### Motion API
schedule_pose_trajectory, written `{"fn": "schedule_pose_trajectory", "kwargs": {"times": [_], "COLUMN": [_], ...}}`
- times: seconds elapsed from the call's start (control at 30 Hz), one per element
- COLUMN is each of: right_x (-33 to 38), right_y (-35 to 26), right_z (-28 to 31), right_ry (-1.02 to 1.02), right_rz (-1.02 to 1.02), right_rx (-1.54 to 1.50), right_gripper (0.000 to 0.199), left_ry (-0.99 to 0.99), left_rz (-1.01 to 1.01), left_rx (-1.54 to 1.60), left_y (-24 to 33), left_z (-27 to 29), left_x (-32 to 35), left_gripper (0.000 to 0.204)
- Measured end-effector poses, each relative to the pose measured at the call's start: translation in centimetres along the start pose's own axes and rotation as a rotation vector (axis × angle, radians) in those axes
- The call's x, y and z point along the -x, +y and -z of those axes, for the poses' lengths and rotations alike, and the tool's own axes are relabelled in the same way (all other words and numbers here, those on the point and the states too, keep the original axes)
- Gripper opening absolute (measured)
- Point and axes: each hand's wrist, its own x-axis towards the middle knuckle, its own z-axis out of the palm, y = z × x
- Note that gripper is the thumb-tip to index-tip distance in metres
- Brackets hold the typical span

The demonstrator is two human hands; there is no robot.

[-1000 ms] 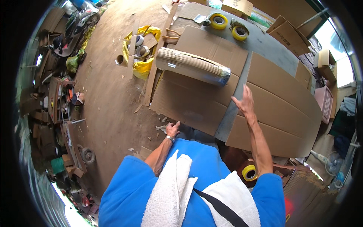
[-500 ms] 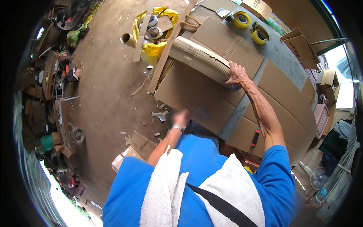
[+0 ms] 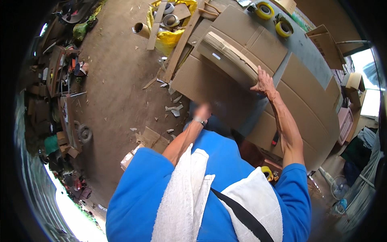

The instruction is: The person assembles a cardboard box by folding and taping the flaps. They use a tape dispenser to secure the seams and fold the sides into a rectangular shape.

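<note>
My right hand [image 3: 264, 82] grips the right end of a folded cardboard box [image 3: 229, 60], with the thumb on its near side and the fingers over the far side. The box is raised on its long edge, and its stacked layers show along the top. It stands over flat cardboard sheets [image 3: 278, 92] spread on a grey table [image 3: 300, 48]. My left hand [image 3: 202, 111] is near my body, by the near left corner of the cardboard. It is blurred, so its fingers cannot be made out.
Two yellow tape rolls [image 3: 284, 28] lie at the table's far side. A red and black handled tool [image 3: 275, 139] rests near my right forearm. Left of the table, a yellow bag [image 3: 169, 40] of scraps and a wooden plank [image 3: 183, 44] stand on the littered dirt floor [image 3: 121, 80].
My right hand has come slightly nearer to me, and the folded box has shifted right and tilted up, showing more of its near face. The whole view has also shifted a little.
</note>
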Motion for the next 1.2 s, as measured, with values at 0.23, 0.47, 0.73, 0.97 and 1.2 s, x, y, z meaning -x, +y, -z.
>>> {"fn": "schedule_pose_trajectory", "kwargs": {"times": [0.23,0.47,0.73,0.97,1.2], "right_x": [0.5,-0.4,-0.9,1.9,0.1], "right_y": [-1.2,0.9,1.0,-1.6,-0.4], "right_z": [-0.6,-1.7,-0.6,-2.0,-0.6], "right_ry": [-0.018,-0.007,-0.029,0.284,0.010], "right_rz": [-0.081,-0.028,-0.004,0.059,-0.015], "right_rx": [0.004,-0.045,-0.088,0.028,-0.020], "right_gripper": [0.130,0.133,0.130,0.127,0.132], "left_ry": [0.025,-0.223,-0.037,0.082,0.207], "left_rz": [-0.228,-0.144,-0.073,0.105,0.372], "left_rx": [0.389,0.886,0.915,0.254,0.678], "left_y": [8.5,10.9,5.7,2.5,8.5], "left_z": [-1.4,-0.8,0.1,3.1,0.6], "left_x": [4.5,7.1,3.7,4.6,6.4], "left_gripper": [0.017,0.031,0.028,0.027,0.044]}}
